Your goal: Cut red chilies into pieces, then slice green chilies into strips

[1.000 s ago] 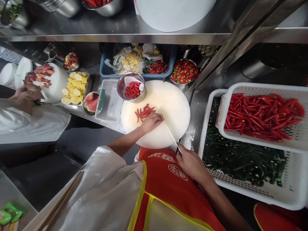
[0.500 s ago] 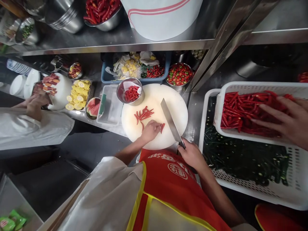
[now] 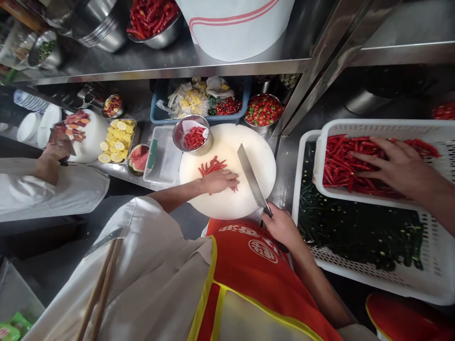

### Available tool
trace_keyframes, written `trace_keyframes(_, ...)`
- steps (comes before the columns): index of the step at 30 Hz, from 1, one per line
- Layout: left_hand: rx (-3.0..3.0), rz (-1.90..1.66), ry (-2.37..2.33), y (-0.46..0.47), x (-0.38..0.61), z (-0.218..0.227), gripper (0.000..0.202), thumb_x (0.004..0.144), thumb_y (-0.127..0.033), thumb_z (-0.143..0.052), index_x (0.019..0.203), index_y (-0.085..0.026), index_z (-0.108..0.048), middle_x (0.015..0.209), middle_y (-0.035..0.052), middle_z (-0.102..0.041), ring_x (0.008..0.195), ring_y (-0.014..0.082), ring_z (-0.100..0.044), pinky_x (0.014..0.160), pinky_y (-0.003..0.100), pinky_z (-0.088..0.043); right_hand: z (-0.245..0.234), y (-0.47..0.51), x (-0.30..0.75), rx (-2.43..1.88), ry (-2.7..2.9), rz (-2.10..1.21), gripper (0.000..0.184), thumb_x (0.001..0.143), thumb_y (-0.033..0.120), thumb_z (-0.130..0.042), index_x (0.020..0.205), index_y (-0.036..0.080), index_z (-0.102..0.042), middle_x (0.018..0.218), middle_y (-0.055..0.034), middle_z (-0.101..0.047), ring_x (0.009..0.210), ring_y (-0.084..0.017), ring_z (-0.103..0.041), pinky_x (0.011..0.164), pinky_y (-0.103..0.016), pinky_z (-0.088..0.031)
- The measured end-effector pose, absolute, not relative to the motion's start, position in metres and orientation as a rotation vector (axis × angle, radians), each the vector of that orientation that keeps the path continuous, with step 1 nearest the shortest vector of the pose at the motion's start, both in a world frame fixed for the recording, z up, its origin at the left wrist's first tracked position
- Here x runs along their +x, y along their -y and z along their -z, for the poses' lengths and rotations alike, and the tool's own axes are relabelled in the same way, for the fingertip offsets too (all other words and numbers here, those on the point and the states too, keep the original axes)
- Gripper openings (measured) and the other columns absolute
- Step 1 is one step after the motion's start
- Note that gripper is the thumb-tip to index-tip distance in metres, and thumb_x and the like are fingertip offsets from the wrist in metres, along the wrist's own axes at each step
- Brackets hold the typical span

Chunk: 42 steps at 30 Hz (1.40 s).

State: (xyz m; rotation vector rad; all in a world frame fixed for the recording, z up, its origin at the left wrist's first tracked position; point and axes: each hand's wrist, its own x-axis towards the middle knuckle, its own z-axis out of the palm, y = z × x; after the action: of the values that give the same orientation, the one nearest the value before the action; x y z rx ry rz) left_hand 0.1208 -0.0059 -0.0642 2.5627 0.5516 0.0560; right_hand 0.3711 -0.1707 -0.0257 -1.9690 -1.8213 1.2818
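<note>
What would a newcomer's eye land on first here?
Probably the knife in the right hand, its blade over the round white board, where the left hand covers part of a pile of red chilies. To the right, a co-worker's hand is among more chilies in a white basket. The red apron stands out at bottom center.
</note>
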Motion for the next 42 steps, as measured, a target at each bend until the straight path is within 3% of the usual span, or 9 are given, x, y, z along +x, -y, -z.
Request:
trace_keyframes(4,2.676,0.070,-0.931,0.028,0.117,0.062,0.038,0.088,-0.019,-0.057,0.126,-0.025,-0.060,0.117,0.0085,-0.062,0.108,0.0250,-0.055,0.093,0.036,-0.045,0.027,0.174,0.373,-1.963,1.810,-1.302,0.035,0.089,0.029,-0.041,0.117,0.020,-0.062,0.082,-0.0053,-0.073,0.077,-0.023,-0.067,0.068,-0.028,-0.039)
trace_keyframes(10,2.518,-0.016,-1.325,0.066,0.121,0.071,0.038,0.086,-0.029,-0.063,0.124,-0.022,-0.059,0.105,0.0091,-0.060,0.102,0.0267,-0.055,0.092,0.040,-0.046,0.020,0.187,0.380,-1.942,1.768,-1.394,0.035,0.091,0.033,-0.041,0.114,0.019,-0.063,0.075,-0.0036,-0.072,0.070,-0.022,-0.066,0.063,-0.027,-0.040)
trace_keyframes(15,2.462,-0.207,-1.225,0.070,0.119,0.079,0.030,0.090,-0.029,-0.060,0.119,-0.020,-0.062,0.114,0.0097,-0.058,0.107,0.0252,-0.053,0.094,0.039,-0.045,0.017,0.196,0.383,-1.940,1.807,-1.392,0.034,0.091,0.036,-0.041,0.112,0.021,-0.063,0.087,-0.0050,-0.074,0.079,-0.022,-0.068,0.069,-0.027,-0.044)
trace_keyframes(20,2.431,-0.212,-1.196,0.069,0.125,0.079,0.013,0.090,-0.021,-0.055,0.094,-0.020,-0.068,0.097,0.0077,-0.059,0.095,0.0228,-0.054,0.089,0.039,-0.047,0.023,0.198,0.379,-1.978,1.868,-1.342,0.031,0.090,0.034,-0.041,0.108,0.022,-0.064,0.085,-0.0049,-0.074,0.078,-0.022,-0.068,0.068,-0.027,-0.043)
trace_keyframes(24,2.352,-0.303,-1.332,0.071,0.127,0.081,0.006,0.087,-0.023,-0.062,0.088,-0.019,-0.066,0.096,0.0069,-0.058,0.095,0.0222,-0.055,0.090,0.039,-0.048,0.025,0.199,0.377,-1.977,1.873,-1.327,0.030,0.091,0.034,-0.041,0.108,0.021,-0.063,0.084,-0.0047,-0.074,0.077,-0.022,-0.067,0.068,-0.027,-0.043)
trace_keyframes(30,2.228,-0.395,-1.392,0.073,0.116,0.078,0.013,0.086,-0.031,-0.067,0.087,-0.019,-0.062,0.093,0.0054,-0.060,0.095,0.0206,-0.057,0.087,0.035,-0.050,0.019,0.199,0.376,-1.966,1.923,-1.320,0.035,0.091,0.031,-0.041,0.117,0.021,-0.062,0.090,-0.0060,-0.075,0.081,-0.022,-0.069,0.070,-0.027,-0.044)
trace_keyframes(35,2.111,-0.203,-1.508,0.083,0.106,0.074,0.023,0.088,-0.041,-0.064,0.082,-0.019,-0.061,0.081,0.0025,-0.062,0.072,0.0165,-0.059,0.066,0.030,-0.048,0.009,0.198,0.370,-1.954,1.954,-1.344,0.044,0.091,0.028,-0.041,0.131,0.021,-0.057,0.095,-0.0055,-0.076,0.086,-0.023,-0.070,0.074,-0.028,-0.046)
trace_keyframes(42,2.227,-0.239,-1.417,0.091,0.113,0.084,0.017,0.091,-0.027,-0.059,0.076,-0.019,-0.061,0.080,0.0039,-0.062,0.074,0.0166,-0.060,0.068,0.030,-0.049,0.005,0.195,0.360,-1.943,2.012,-1.363,0.046,0.090,0.025,-0.040,0.134,0.022,-0.055,0.101,-0.0056,-0.076,0.089,-0.023,-0.071,0.076,-0.028,-0.046)
